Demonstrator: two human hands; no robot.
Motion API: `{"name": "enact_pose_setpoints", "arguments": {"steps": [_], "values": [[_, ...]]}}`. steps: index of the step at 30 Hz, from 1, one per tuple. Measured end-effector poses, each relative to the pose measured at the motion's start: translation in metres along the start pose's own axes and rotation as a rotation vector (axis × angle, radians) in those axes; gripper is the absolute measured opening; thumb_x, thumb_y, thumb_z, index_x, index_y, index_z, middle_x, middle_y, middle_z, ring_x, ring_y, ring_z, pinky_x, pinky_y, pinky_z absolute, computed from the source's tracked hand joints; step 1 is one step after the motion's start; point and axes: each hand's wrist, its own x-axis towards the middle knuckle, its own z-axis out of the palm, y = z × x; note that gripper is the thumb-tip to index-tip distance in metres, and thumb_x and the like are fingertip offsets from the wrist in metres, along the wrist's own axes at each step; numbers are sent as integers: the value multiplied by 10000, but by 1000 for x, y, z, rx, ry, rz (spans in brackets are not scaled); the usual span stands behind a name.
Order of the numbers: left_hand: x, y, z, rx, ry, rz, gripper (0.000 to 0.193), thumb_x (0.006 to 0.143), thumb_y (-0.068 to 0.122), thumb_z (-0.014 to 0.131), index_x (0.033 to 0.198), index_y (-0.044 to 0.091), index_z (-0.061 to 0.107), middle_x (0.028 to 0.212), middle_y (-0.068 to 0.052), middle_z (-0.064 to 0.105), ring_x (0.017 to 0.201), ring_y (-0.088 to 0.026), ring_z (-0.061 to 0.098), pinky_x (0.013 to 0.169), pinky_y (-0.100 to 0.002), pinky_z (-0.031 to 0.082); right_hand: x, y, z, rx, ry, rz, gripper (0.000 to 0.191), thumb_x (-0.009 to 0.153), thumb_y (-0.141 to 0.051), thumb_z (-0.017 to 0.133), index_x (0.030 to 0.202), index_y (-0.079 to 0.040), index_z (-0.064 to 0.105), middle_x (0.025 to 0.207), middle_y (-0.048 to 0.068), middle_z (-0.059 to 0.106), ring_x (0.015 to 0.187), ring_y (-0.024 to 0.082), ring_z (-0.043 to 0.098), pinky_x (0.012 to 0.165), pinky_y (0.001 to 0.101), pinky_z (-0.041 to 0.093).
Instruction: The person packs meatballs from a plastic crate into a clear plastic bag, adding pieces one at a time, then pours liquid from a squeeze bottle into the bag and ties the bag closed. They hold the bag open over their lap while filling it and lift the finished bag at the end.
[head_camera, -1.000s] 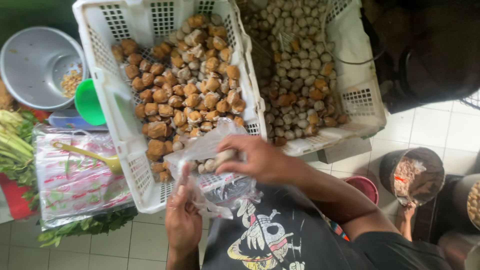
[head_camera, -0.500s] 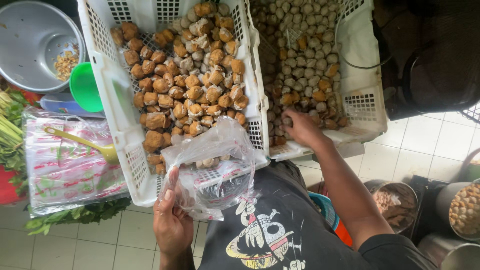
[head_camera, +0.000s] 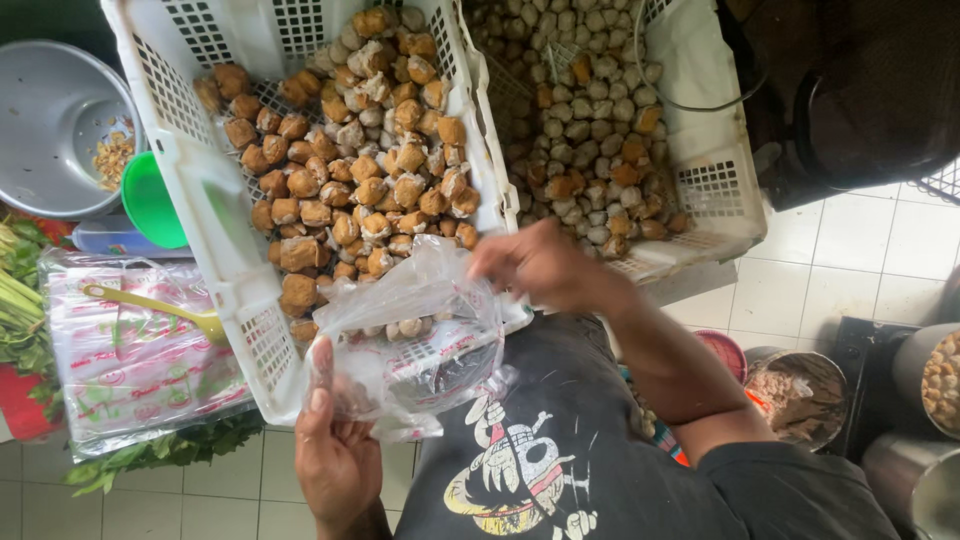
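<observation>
Gripping a clear plastic bag (head_camera: 420, 340) at the near edge of the left white crate (head_camera: 215, 215), the left hand (head_camera: 335, 455) pinches its rim while the right hand (head_camera: 540, 265) clasps its far lip, left of them a printed bag stack (head_camera: 130, 365).

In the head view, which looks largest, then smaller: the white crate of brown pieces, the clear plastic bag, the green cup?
1. White crate, clearly the largest.
2. Clear plastic bag; it is nearer the camera, so it may look bigger than it is.
3. Green cup, partly hidden.
</observation>
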Motion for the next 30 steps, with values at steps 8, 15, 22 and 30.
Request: {"name": "enact_pose_setpoints", "arguments": {"steps": [8, 15, 22, 30], "values": [[2, 4, 1, 42, 120, -62, 633, 1019, 265, 414, 1557, -68, 410, 1284, -47, 664, 1038, -87, 581, 844, -227, 399, -5, 143, -43, -738, -43, 325, 541, 845, -445, 782, 1181, -46, 641, 1121, 228, 692, 1049, 419, 652, 826, 510, 518], [3, 4, -1, 73, 62, -43, 644, 1011, 287, 453, 1546, -70, 422, 1028, -27, 624, 915, -108, 584, 851, -266, 453, -19, 147, -52, -640, -148, 387, 353, 843, -366, 738, 1097, -130, 669, 983, 172, 736, 982, 351, 696, 842, 468, 532], [-10, -10, -18, 87, 56, -48, 643, 979, 254, 558, 1499, -121, 502, 798, 52, 484, 658, -36, 346, 607, -222, 252, -28, 59, -57, -268, -165, 142, 302, 912, -393, 686, 1053, -126, 700, 997, 64, 777, 967, 228, 730, 845, 394, 533], [0, 5, -7, 93, 13, -24, 628, 1020, 270, 516, 1538, -83, 474, 735, 94, 369, 628, -29, 325, 580, -221, 265, 6, -28, 39, 36, -63, -440, 419, 970, -389, 692, 1237, -66, 707, 1175, 100, 750, 1074, 196, 715, 952, 343, 563]]}}
